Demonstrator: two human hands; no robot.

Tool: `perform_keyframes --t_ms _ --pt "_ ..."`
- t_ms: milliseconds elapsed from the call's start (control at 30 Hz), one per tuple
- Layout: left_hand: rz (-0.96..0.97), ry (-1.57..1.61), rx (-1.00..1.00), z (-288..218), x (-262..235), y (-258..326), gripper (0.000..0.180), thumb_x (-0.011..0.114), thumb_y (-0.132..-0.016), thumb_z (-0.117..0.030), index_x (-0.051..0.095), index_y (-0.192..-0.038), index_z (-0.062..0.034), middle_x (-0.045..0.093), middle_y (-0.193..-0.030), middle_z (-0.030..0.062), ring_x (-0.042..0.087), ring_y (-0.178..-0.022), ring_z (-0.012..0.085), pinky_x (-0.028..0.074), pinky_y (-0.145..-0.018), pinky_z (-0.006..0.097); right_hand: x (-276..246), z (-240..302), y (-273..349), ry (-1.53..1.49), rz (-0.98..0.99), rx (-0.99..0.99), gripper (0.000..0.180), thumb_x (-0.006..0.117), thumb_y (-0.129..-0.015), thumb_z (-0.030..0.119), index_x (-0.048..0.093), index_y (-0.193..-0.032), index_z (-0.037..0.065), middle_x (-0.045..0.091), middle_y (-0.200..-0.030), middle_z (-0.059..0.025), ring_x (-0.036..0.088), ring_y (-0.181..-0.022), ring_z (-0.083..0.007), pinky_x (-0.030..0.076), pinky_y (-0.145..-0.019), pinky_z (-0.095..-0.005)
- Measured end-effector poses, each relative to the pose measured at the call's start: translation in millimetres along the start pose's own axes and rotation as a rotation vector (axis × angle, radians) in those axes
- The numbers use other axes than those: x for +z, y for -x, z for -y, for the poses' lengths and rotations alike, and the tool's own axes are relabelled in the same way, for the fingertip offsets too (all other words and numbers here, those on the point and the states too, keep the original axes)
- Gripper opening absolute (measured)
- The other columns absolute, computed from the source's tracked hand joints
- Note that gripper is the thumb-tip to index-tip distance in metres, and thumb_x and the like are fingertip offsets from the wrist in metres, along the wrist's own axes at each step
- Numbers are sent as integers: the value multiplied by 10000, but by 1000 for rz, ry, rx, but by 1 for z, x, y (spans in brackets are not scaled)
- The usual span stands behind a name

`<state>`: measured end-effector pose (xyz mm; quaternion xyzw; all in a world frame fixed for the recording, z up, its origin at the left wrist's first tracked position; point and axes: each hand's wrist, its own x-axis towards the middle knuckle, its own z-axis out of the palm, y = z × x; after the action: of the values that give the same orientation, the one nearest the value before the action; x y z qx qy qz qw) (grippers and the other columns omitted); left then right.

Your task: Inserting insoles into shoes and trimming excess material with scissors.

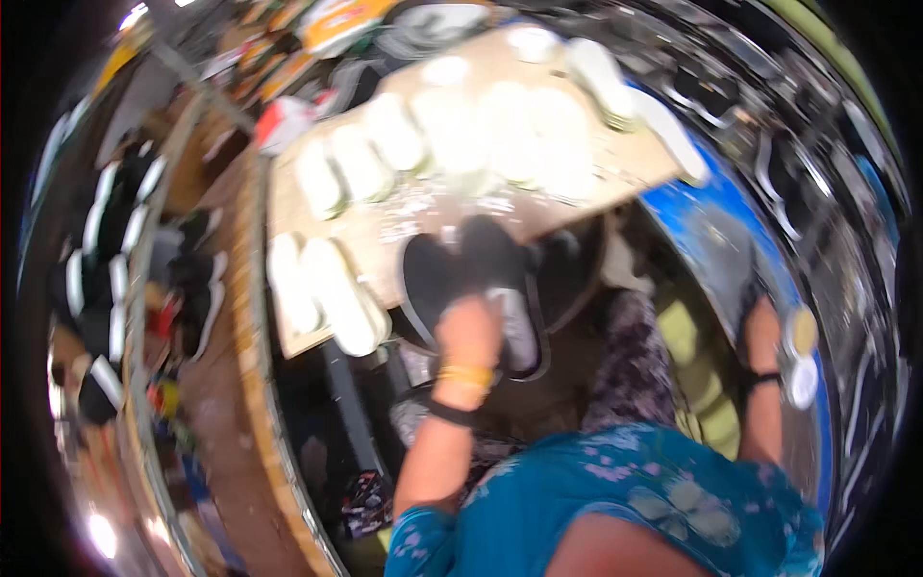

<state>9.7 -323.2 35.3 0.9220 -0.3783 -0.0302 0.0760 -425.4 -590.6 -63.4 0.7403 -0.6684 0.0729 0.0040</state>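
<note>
Black rubbery shoe sole [452,274] sits under your left hand [469,332], at the near edge of the wooden table [615,163]; a second dark, rounded piece [569,274] lies just to its right. The picture is smeared by motion, so you cannot tell whether your left fingers are spread or pinching the sole; they lie over its near end. Your right hand [764,327] is well apart, off to the right against the blue surface [716,207], its fingers hidden, with two small round lids or discs [800,356] just beside the wrist.

Beyond your left fingers lie pale, whitish soles [452,130] in a row across the table, roughly nine or ten, and two or three more [322,288] just left of the fingers; blur makes the count uncertain. Further left, a rack [115,250] holds many dark shoes.

Judging from this, the black sole overhangs the table's edge, so a loose hold could let it slip to the floor. A sweeping left forearm might also nudge the pale soles beside it off the corner.
</note>
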Motion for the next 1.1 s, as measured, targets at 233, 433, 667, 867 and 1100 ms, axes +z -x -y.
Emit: perform_keyframes --t_ms 233,433,667,867,1100 --pt "-128 145 20 25 14 11 212 504 -806 -177 616 -717 -20 623 -698 191 622 -661 371 507 -610 447 23 -38 -28 207 -34 -87 422 450 -829 53 394 -1244 3 602 -949 -278 599 -871 -411 465 -747 -485" --pt "-538 466 243 83 -6 65 298 718 -572 0 624 -855 -2 619 -770 110 611 -732 296 489 -680 356 -54 47 -19 -1101 360 209 616 568 -740 72 375 -1323 125 550 -862 -68 497 -654 -90 404 -606 -231" --pt "-111 685 342 96 -64 71 119 595 -732 -122 618 -738 -5 617 -690 112 599 -655 274 444 -604 336 -103 242 60 -1633 1451 -416 461 589 -832 123 382 -1238 58 542 -869 -77 467 -588 -135 388 -538 -260" --pt "146 552 357 115 -82 99 292 603 -722 -133 650 -983 -12 642 -1030 152 592 -975 331 387 -927 386 -130 294 99 -991 947 -1016 579 734 -729 288 456 -1194 84 576 -981 -62 560 -924 -213 448 -781 -302" --pt "271 528 370 113 -89 92 314 611 -716 -138 639 -992 7 631 -1041 177 592 -971 351 436 -874 369 -112 285 91 -672 574 -1266 469 687 -718 330 553 -1113 114 602 -875 -124 600 -783 -343 489 -662 -410"
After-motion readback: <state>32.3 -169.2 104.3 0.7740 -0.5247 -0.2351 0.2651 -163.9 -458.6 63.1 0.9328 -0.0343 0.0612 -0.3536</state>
